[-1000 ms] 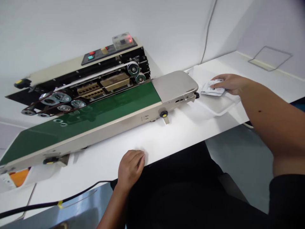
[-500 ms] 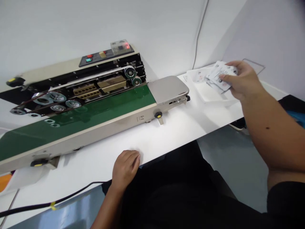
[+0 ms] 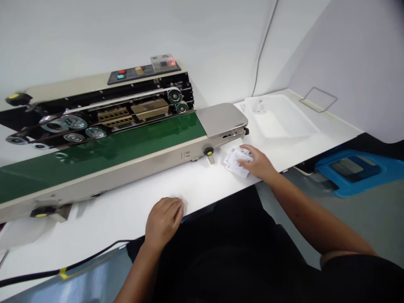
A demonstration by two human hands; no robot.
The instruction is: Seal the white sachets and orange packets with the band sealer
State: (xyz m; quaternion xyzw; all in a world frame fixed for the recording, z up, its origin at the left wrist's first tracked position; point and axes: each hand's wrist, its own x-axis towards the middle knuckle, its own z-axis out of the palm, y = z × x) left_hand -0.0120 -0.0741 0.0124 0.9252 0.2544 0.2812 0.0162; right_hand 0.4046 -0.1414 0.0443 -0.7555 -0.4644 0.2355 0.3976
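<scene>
My right hand (image 3: pixel 257 164) pinches a loose stack of flat white printed packets (image 3: pixel 235 160), thumb on top. Held low over the white table, the stack is fanned unevenly beside the front right end of a band sealing machine (image 3: pixel 186 153). Near the table's front edge rests my left hand (image 3: pixel 164 221), its fingers curled together and nothing visible in them. A white tray (image 3: pixel 303 120) stands behind and right of my right hand, with one small printed packet (image 3: pixel 260 107) leaning at its far left corner.
The sealer's green belt (image 3: pixel 151 141) runs along the table (image 3: pixel 126 210) below rollers and a control panel (image 3: pixel 145 71). A wire loop (image 3: pixel 318 100) lies right of the tray. A black cable (image 3: pixel 94 254) crosses at front left; a blue plastic stool (image 3: pixel 362 170) stands below right.
My right hand has carried the stack of packets from above the tray, left and toward me, down near the sealer's end. My left hand has stayed almost in place.
</scene>
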